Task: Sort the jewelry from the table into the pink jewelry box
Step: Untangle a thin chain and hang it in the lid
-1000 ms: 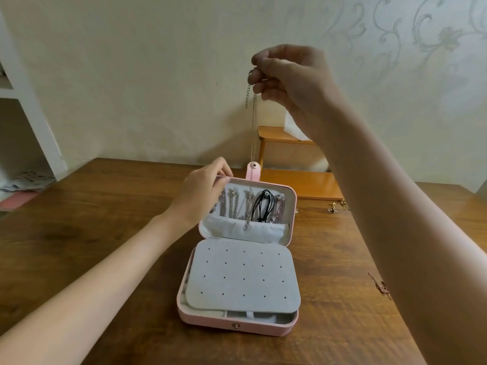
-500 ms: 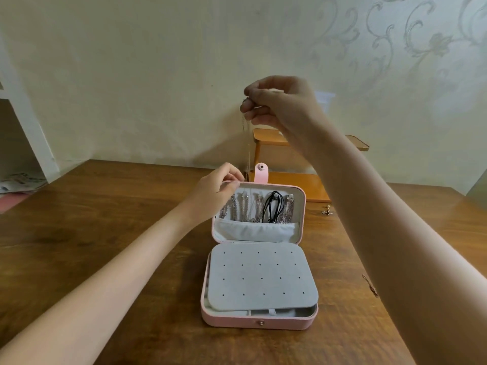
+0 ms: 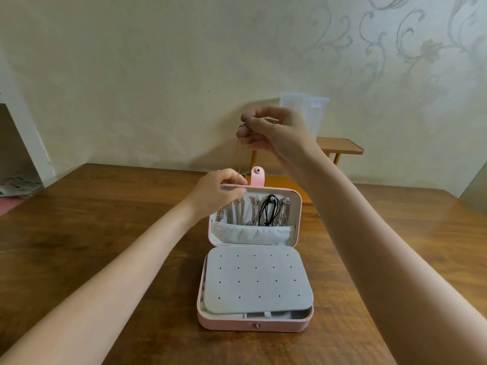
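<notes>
Pink jewelry box (image 3: 253, 324) open on wooden table (image 3: 105, 233), lid upright, grey perforated panel (image 3: 259, 279) over base. Silver chains (image 3: 238, 213) and black cord (image 3: 268, 210) hang inside lid. Right hand (image 3: 274, 130) raised above lid, pinching top of thin necklace (image 3: 238, 159); chain blurred, seems to hang down to left hand (image 3: 220, 194), whose curled fingers pinch its lower end at lid's top edge.

Bare forearms, no sleeves, ringless hands (image 3: 274, 133)
</notes>
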Tool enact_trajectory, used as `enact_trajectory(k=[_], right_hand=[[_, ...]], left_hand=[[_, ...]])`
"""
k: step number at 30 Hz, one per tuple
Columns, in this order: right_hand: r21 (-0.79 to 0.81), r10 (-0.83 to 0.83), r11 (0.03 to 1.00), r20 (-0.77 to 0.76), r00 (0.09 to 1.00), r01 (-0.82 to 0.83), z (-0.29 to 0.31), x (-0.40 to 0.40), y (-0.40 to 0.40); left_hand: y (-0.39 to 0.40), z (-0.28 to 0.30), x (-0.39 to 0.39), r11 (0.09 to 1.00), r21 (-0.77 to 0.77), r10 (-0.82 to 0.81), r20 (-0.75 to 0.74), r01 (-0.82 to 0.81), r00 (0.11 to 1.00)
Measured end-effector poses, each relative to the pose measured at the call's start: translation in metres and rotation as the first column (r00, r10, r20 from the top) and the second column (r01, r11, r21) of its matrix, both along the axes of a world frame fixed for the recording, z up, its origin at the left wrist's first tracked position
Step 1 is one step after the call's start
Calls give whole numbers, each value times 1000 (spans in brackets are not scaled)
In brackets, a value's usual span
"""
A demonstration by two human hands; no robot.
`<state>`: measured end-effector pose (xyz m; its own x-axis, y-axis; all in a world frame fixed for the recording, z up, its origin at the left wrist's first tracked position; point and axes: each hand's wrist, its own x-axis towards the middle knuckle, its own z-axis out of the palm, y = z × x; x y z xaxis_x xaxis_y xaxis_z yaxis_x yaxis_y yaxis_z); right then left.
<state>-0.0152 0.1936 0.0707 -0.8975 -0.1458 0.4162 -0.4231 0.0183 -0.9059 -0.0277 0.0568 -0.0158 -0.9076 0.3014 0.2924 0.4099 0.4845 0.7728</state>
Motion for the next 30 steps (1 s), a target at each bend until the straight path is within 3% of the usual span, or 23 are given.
enact_trajectory(k=[6,11,14,16,18,20,23,27,30], right_hand=[[13,-83,996,16,996,83,-8,1,11],[-359,193,925,159,968,-126,-15,7,24],[-404,229,905,190,955,-136,-22,7,30],[-309,188,943,189,964,-124,-28,9,33],[-49,52,998,144,988,-45,-33,13,34],[166,-60,985,51,997,51,-34,16,33],[265,-108,957,-52,993,118,-30,13,29],[555,-140,786,-268,953,271,-31,5,25],[692,-114,657,-301,947,299,-39,9,30]], left_hand=[[-8,-3,-1,991,125,-55,61,47,997],[-12,0,-1,984,169,-72,70,59,995],[-12,-4,-2,963,264,-83,88,57,993],[-11,-6,-3,953,297,-89,98,57,991],[-11,-6,-5,963,264,-84,96,56,992],[-11,-3,-5,976,213,-76,91,55,993],[-11,1,-5,988,140,-72,92,59,993],[-14,5,-5,994,65,-95,83,90,992],[-15,7,-8,993,35,-116,84,114,990]])
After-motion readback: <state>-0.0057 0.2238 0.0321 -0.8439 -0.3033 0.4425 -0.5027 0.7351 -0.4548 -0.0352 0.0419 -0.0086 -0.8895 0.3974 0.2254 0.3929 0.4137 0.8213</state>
